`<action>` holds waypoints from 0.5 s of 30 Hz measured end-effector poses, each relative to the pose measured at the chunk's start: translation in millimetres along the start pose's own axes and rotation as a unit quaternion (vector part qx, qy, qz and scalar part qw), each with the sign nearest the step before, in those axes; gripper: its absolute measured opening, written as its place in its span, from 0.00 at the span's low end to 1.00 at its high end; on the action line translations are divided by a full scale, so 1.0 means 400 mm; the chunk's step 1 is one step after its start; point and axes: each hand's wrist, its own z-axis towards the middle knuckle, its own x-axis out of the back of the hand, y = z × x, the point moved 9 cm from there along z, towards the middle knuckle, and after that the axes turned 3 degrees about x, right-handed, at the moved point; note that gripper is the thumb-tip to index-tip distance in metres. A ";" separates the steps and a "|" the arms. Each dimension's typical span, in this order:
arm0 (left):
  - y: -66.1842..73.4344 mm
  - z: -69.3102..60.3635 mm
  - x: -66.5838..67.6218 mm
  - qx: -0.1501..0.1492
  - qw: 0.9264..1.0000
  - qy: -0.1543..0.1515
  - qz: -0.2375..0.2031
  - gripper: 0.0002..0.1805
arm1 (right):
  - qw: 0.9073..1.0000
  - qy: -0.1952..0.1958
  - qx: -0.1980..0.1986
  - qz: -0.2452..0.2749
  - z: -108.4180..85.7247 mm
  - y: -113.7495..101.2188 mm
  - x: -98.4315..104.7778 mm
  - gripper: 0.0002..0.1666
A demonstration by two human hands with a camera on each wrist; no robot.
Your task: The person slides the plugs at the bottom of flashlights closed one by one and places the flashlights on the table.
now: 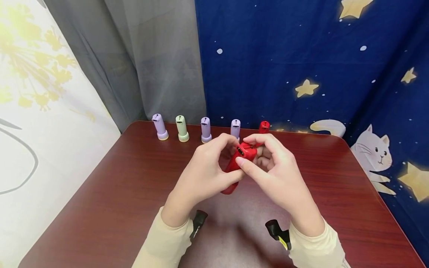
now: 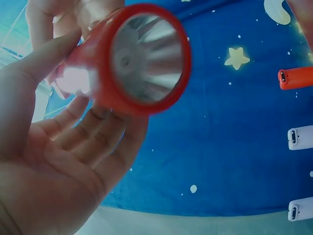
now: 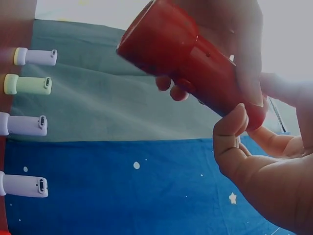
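Observation:
A red flashlight (image 1: pixel 231 165) is held tilted above the table between both hands, its tail end with a dark port facing up. My left hand (image 1: pixel 204 171) grips its body, thumb on the near side and fingers round the far side. The thumb and fingers of my right hand (image 1: pixel 281 178) pinch the tail end. In the left wrist view the wide head of the flashlight (image 2: pixel 149 58) shows a silver reflector behind the lens. Seen from the right wrist, a small raised button (image 3: pixel 185 86) sits on the body of the flashlight (image 3: pixel 195 58).
Along the back edge of the brown table (image 1: pixel 134 178) stand a purple flashlight (image 1: pixel 159 127), a green one (image 1: pixel 182 128), two more purple ones (image 1: pixel 206 129) and a red one (image 1: pixel 264 127), all head down. Behind hang grey and blue curtains (image 1: pixel 261 67).

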 end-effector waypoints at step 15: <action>-0.018 0.002 -0.003 0.037 0.997 -0.018 -0.062 0.25 | 1.000 -0.007 0.015 -0.011 0.002 -0.008 -0.001 0.25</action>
